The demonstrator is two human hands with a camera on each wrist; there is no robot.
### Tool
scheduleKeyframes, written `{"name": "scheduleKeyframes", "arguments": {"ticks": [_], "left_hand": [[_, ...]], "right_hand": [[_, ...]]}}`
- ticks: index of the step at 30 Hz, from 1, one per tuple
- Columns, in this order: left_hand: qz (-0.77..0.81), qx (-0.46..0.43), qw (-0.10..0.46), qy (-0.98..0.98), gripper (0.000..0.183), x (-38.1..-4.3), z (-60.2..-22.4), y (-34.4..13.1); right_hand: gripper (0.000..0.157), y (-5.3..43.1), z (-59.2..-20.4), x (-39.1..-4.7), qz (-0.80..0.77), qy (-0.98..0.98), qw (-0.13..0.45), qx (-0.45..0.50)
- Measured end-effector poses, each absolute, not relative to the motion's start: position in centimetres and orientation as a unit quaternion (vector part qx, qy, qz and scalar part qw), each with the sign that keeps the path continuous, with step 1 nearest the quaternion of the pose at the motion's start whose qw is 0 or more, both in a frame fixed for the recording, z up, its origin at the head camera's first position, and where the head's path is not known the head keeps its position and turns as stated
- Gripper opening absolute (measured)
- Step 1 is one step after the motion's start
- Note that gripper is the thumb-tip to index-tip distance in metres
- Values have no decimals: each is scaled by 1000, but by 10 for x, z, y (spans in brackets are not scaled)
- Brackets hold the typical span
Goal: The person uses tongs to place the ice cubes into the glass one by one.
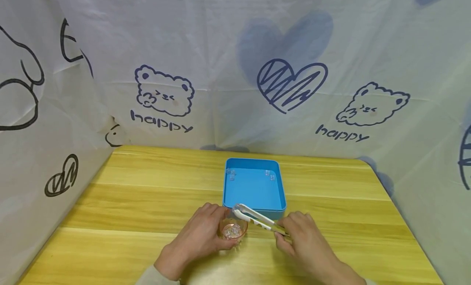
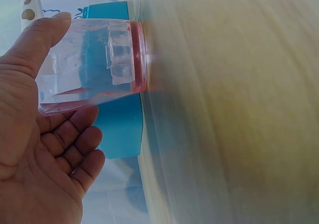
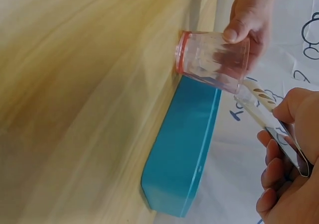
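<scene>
My left hand (image 1: 200, 234) grips a clear pinkish plastic cup (image 2: 89, 64) near its rim, thumb on one side and fingers on the other. The cup stands upright on the table, and several small clear cubes (image 1: 232, 231) lie in its bottom. My right hand (image 1: 303, 238) holds a pair of tongs (image 1: 257, 218) by their metal handles. Their white tips are over the cup's far rim, with a small clear piece (image 1: 235, 208) showing between them. Just beyond the cup sits an open blue box (image 1: 282, 191).
Inside the blue box, several clear cubes lie in the far left corner and a few clear cubes (image 1: 272, 178) in the far right. The wood-grain table (image 1: 154, 187) ends at a white printed cloth (image 1: 220, 72) hung behind and at both sides.
</scene>
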State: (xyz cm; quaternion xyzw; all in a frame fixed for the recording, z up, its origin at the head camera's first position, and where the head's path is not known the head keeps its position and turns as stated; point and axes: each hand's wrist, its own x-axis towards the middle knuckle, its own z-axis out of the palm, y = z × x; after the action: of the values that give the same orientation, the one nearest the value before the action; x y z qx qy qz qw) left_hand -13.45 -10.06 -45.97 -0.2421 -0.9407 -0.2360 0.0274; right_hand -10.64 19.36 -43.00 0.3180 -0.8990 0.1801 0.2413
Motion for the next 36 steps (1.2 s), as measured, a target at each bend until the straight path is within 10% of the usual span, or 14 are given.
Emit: {"name": "scheduleKeyframes", "arguments": {"ticks": [36], "left_hand": [[-227,-244,29,-942,69,-135,-461,-101]], "right_hand": [[7,197,-447,-100,208,-868,268,363]]}}
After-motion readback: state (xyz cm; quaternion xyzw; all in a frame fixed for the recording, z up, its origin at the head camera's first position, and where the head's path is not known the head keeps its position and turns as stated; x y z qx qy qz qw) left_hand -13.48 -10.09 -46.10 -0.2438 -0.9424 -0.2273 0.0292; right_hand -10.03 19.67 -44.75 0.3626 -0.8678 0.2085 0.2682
